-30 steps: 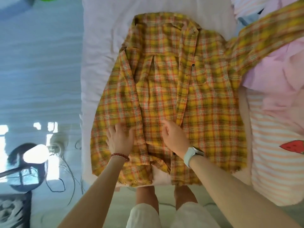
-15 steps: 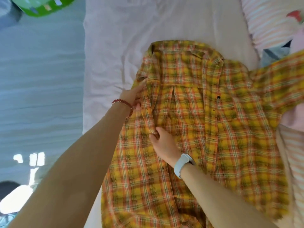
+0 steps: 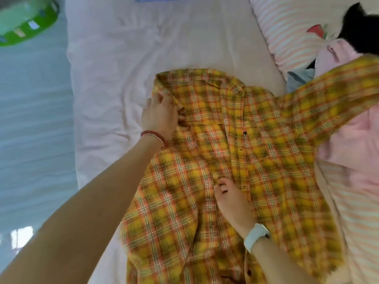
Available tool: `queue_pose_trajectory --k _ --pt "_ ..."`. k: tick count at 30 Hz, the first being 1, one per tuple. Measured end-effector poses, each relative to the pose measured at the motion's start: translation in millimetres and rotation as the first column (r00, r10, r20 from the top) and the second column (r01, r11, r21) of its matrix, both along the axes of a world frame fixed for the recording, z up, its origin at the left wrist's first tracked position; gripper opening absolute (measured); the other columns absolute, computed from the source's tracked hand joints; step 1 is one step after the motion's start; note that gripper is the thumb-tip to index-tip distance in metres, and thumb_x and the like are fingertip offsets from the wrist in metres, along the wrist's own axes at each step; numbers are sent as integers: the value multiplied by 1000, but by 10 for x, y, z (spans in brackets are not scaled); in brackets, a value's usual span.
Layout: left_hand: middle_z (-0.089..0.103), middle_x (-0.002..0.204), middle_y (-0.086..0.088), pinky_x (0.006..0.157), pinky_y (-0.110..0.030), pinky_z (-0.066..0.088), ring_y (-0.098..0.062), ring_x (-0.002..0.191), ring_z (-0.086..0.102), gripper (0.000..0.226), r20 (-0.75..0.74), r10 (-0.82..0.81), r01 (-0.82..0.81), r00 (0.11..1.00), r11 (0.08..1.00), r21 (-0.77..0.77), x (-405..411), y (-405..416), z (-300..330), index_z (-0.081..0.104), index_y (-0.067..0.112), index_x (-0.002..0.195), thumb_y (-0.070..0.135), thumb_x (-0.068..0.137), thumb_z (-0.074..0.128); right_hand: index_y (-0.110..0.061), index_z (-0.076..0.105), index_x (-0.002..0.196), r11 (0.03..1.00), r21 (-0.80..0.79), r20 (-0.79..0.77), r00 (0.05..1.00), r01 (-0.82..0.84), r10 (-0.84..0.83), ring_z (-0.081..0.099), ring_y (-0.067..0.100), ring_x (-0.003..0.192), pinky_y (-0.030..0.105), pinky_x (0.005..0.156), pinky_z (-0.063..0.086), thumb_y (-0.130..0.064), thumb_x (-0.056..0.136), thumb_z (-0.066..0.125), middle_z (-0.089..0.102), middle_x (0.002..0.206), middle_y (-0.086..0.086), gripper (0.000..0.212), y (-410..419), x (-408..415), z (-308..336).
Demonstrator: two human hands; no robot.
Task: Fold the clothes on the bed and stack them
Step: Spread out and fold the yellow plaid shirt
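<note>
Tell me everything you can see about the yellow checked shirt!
The shirt is yellow plaid with orange and green lines, looks like soft woven cloth, with a collar and dark buttons. It lies spread and wrinkled on the pink bed. One sleeve stretches right over a pile of clothes. The left hand grips its shoulder near the collar; the right hand pinches the middle.

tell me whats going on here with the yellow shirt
A person is partway through folding a yellow plaid shirt spread on the bed. The left hand grips the fabric at the shoulder near the collar, and the right hand pinches the cloth mid-body. One sleeve lies out over a pink garment.
</note>
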State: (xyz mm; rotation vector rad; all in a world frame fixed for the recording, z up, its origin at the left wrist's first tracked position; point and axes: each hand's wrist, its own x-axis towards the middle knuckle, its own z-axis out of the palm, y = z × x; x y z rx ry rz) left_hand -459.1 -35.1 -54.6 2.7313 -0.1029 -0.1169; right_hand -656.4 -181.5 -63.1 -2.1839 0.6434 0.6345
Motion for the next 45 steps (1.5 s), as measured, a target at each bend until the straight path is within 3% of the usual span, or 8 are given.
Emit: queue_pose_trajectory --k 9,16,21,25,34,37,42,45 --pt "39 144 -4 81 -41 50 -29 119 49 46 -343 -295 396 892 875 278 578 -130 -276 35 26 142 14 98 40 -15 45 127 972 92 -80 972 -215 222 53 15 51 36 54 49 -41 95 44 58 65 -4 42 97 308 -191" --pt "50 119 -14 68 -38 43 -34 99 53 31 263 -30 57 964 994 -95 675 -421 17 57 6 113 19 98 34 -6 52 111 998 -32 285 956 -60 66 28 9 35 21 36 22 -35 95 31 34 49 -10 39 -28 -5 -96" --pt "16 154 -5 89 -47 46 -36 122 45 46 -230 -160 199 960 967 157 616 -755 -110 38 18 137 14 91 44 -11 57 120 961 -246 333 942 125 -38 57 12 77 22 59 46 -30 96 42 59 95 -2 33 -307 108 -93" --pt "40 141 -8 101 -45 34 -32 126 36 39 -133 -323 343 937 923 172 389 -943 -182 47 18 133 22 95 40 -6 43 133 932 -229 206 950 282 -236 49 25 116 38 91 47 -29 96 44 53 125 9 44 -624 347 -177" --pt "58 122 -4 72 -25 43 -24 100 59 31 -303 -128 10 944 932 -362 343 -1069 -176 55 12 122 24 96 43 -7 42 134 916 -177 162 929 360 -333 37 25 126 42 103 36 -28 93 53 43 135 9 48 -441 587 -245" --pt "59 123 -3 77 -22 40 -19 106 56 33 -328 -149 37 933 945 -324 352 -1107 -173 54 13 126 25 97 43 -9 56 119 893 111 131 885 435 -447 60 17 86 37 76 50 -31 95 50 66 102 5 33 -478 641 -265" --pt "51 134 -3 89 -27 40 -20 120 50 62 -392 -93 -70 915 921 -382 409 -1186 -212 43 13 136 54 89 48 -17 37 139 865 -92 366 791 -494 491 44 11 99 22 73 42 -28 97 42 46 111 -1 44 -256 544 -166" --pt "21 152 -11 103 -44 37 -31 135 31 97 -429 -167 90 888 977 -195 439 -1298 -245 14 17 148 63 76 60 -17 44 135 826 -102 333 764 -554 553 45 11 98 21 72 43 -24 96 40 46 109 -1 40 -293 351 -221"
